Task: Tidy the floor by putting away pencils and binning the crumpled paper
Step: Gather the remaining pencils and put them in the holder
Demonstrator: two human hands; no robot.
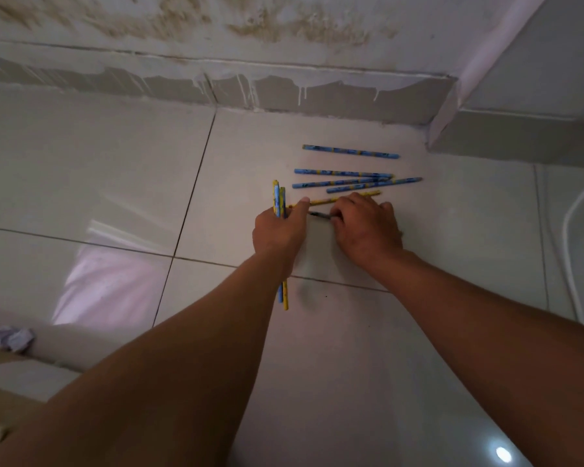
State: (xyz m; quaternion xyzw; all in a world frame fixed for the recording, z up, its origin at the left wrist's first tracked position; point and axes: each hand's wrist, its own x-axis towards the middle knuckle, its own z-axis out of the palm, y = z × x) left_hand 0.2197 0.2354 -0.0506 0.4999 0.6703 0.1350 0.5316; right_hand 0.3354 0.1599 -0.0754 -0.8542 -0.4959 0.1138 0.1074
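Observation:
Several blue pencils (343,172) lie loose on the tiled floor near the wall, and a yellow pencil (321,200) lies just in front of them. My left hand (279,230) grips a small upright bundle of blue and yellow pencils (278,200), their lower ends showing below my wrist. My right hand (364,224) is down on the floor beside the yellow pencil, its fingers pinching a dark pencil (319,215). A crumpled paper ball (9,338) sits on the floor at the far left.
The wall with its grey skirting (284,92) runs across the back. A white cabinet corner (506,123) juts in at the upper right. A white cable (573,237) curves along the right edge. Cardboard (0,375) lies at the lower left.

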